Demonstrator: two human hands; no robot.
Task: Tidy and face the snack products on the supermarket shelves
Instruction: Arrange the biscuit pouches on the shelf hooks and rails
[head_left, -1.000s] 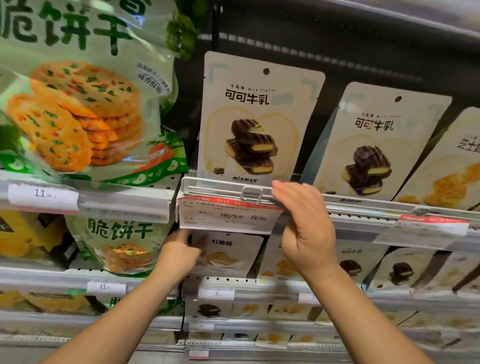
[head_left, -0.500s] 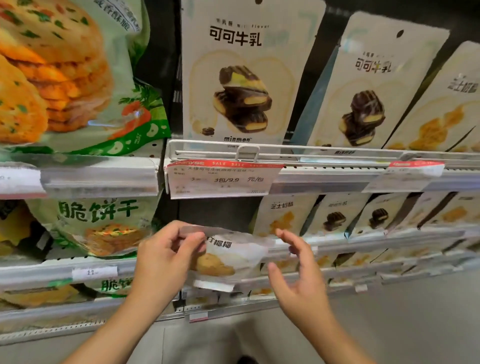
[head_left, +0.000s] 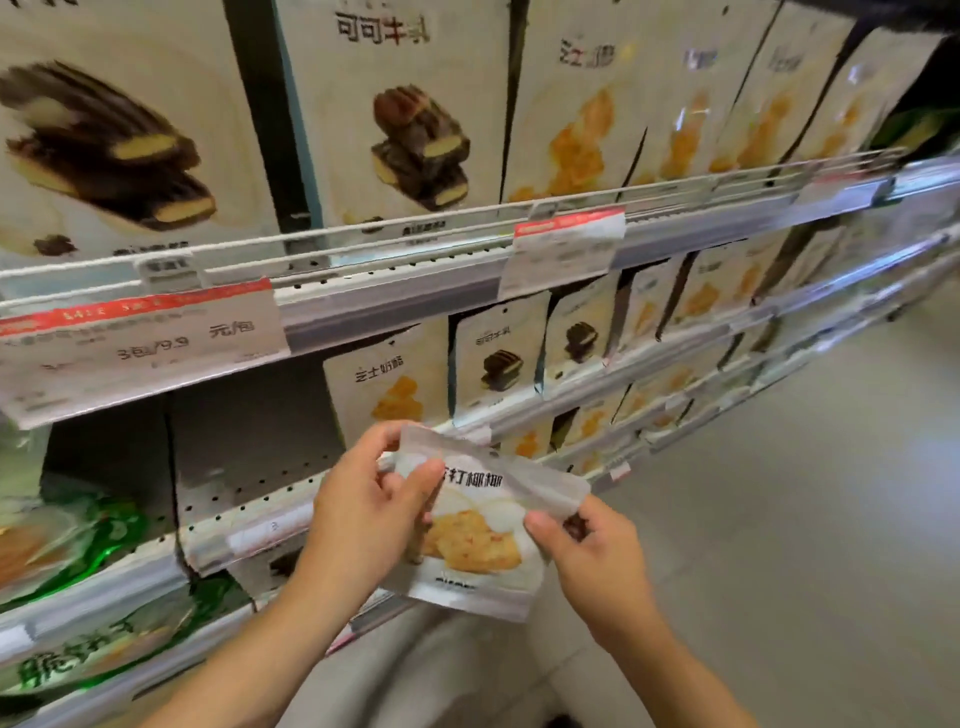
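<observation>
While it is gripped at nine o'clock by the left hand (head_left: 363, 519), the flat white biscuit pouch (head_left: 483, 540) is pinched at three o'clock by the right hand (head_left: 592, 561). Both sets of fingers (head_left: 540, 525) are closed on it, with a bare gap in the grey perforated shelf (head_left: 249, 499) lying at ten o'clock.

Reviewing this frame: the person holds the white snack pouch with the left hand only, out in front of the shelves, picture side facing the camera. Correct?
Not quite: the head view shows both hands on the white snack pouch, the left hand at its upper left and the right hand at its right edge. The rest stands.
</observation>
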